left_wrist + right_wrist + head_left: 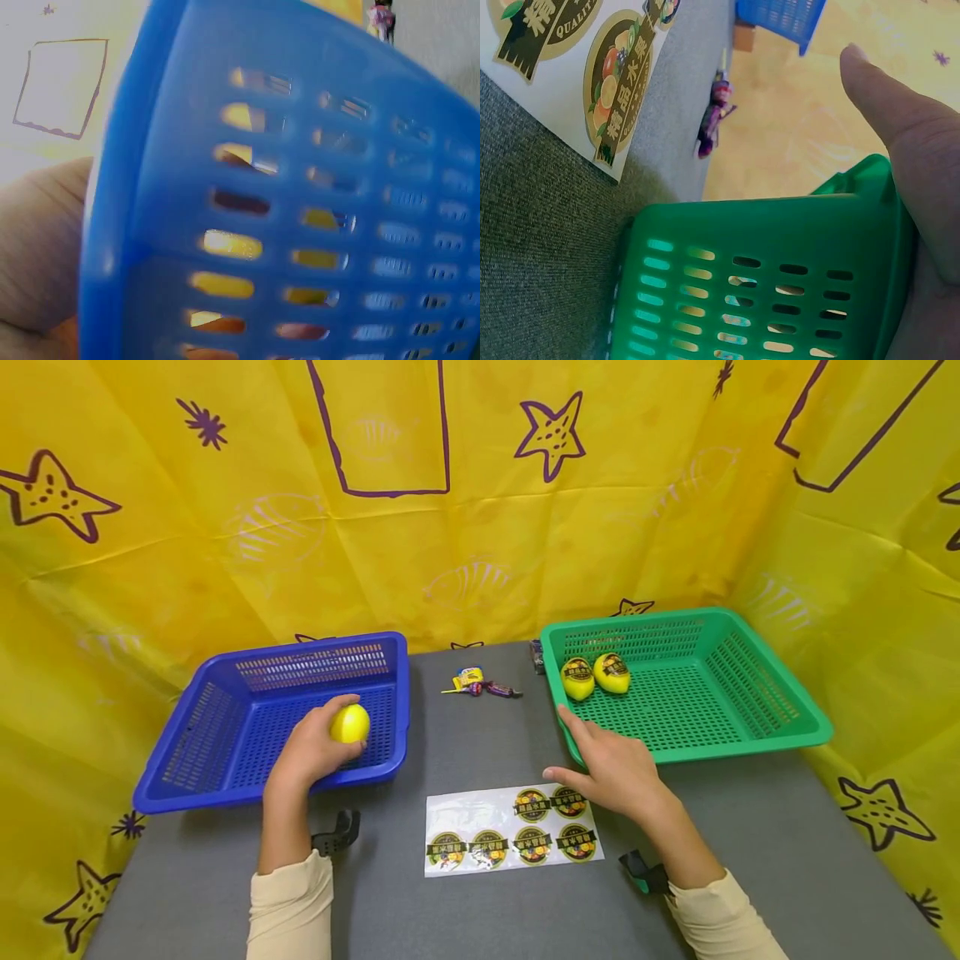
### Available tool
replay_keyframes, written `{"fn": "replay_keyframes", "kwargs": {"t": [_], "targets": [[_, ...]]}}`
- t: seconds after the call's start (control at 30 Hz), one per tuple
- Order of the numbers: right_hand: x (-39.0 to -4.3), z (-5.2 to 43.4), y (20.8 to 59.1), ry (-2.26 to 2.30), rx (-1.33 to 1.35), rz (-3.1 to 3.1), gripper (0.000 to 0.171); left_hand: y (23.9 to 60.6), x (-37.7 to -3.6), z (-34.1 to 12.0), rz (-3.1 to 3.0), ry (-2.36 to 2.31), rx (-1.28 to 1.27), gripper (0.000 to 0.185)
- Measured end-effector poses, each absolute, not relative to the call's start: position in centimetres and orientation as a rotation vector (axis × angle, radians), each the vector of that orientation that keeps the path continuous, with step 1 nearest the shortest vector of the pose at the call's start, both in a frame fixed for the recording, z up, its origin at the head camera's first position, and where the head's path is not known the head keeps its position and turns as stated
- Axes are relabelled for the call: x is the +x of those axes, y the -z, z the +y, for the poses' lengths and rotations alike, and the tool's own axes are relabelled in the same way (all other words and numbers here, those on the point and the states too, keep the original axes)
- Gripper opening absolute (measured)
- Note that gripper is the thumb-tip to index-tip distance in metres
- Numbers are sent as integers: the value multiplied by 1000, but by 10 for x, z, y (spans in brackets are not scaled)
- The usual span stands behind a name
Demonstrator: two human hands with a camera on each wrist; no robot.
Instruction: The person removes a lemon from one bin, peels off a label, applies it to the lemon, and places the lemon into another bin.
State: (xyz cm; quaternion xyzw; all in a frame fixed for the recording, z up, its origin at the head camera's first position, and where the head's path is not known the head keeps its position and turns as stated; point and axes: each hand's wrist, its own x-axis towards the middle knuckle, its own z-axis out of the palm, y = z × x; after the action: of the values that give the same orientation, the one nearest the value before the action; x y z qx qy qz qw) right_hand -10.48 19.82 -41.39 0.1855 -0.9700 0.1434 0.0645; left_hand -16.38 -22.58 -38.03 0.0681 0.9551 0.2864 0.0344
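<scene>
Head view shows a person in cream sleeves at a grey felt-covered desk (480, 910), hemmed in by a yellow curtain printed with purple stars. On the left stands a blue perforated plastic basket (225, 681), and the left hand (315, 747) reaches over its near rim with fingers curled round a plain yellow lemon (350, 723), holding it just above the basket floor at the near right corner. On the right stands a green perforated plastic basket (750, 693); two yellow lemons bearing dark round stickers (596, 676) lie side by side in its far left corner, touching or nearly so. The right hand (611, 764) rests with its fingers spread and fairly straight against the near left corner of the green basket, gripping nothing; the right wrist view shows the thumb (889, 105) stretched out past the green rim (780, 217). Between the two hands, near the desk's front, lies a glossy white sheet of round fruit stickers (513, 829), six of them left at its right end, with the right thumb close to its far right corner. Farther back, between the baskets, sit a few small wrapped sweets (480, 683). From the left wrist, only blurred blue lattice (315, 225) and a bit of the hand can be made out.
</scene>
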Motion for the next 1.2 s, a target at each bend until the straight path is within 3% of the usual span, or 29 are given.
{"fn": "replay_keyframes", "kwargs": {"t": [0.27,0.67,1.0,1.2], "targets": [[-104,198,416,-408,555,-2889,88,380,-158,-211,3004,-950,105,80],[-103,195,419,-372,549,-2844,84,373,-148,-169,3213,-1302,-83,78],[-103,196,418,-364,545,-2839,85,362,-141,-116,3122,-1300,249,78],[-104,196,418,-368,546,-2837,85,379,-149,-77,2977,-1177,396,80]]}}
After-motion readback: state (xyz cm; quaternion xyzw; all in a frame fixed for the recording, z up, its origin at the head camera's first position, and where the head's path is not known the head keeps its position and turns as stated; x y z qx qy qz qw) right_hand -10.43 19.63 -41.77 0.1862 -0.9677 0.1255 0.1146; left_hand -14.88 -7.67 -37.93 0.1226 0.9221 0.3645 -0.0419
